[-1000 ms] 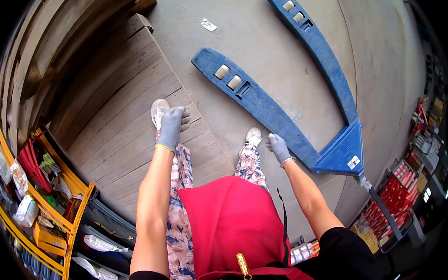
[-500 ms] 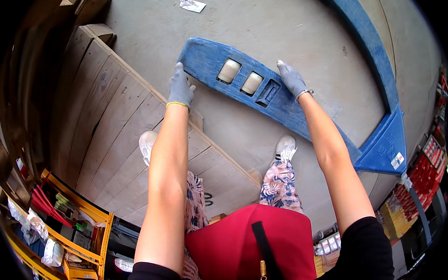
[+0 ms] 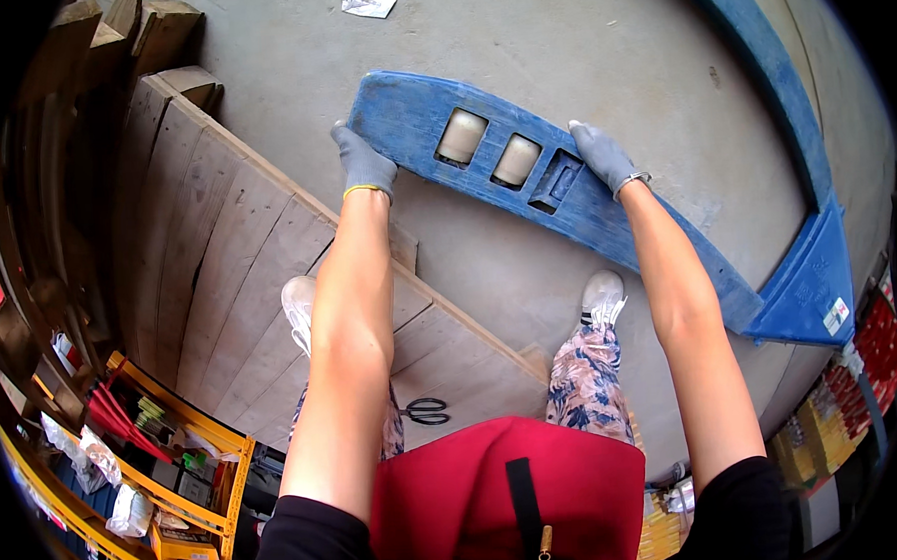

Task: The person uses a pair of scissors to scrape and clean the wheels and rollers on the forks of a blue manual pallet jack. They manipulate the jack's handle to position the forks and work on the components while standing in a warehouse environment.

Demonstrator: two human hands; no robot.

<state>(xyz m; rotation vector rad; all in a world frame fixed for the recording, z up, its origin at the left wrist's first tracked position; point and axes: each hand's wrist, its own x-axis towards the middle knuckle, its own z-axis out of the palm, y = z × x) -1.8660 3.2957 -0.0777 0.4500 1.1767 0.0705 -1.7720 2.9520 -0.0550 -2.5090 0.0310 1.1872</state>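
My left hand (image 3: 363, 159), in a grey glove with a yellow cuff, grips the near-left edge at the tip of a blue pallet jack fork (image 3: 412, 116). My right hand (image 3: 603, 158), gloved in grey, curls over the fork's far edge, right of its two pale rollers (image 3: 516, 160) and recessed slot (image 3: 554, 180). Both forks join the blue triangular body (image 3: 799, 285) at the right. A wooden pallet (image 3: 237, 259) lies left of the fork, with black-handled scissors (image 3: 426, 411) on it near my legs.
More timber (image 3: 70, 86) rises at the upper left. Orange shelving (image 3: 228, 510) holding assorted goods stands at lower left, red and yellow packaged stock (image 3: 844, 403) at lower right. A white scrap (image 3: 366, 3) lies on the concrete floor (image 3: 498, 38). The second fork (image 3: 754, 56) curves along the right.
I have bent forward, and both hands have moved from near my legs up to the near fork, now gripping it at its end and far edge. The scissors have come into clearer view.
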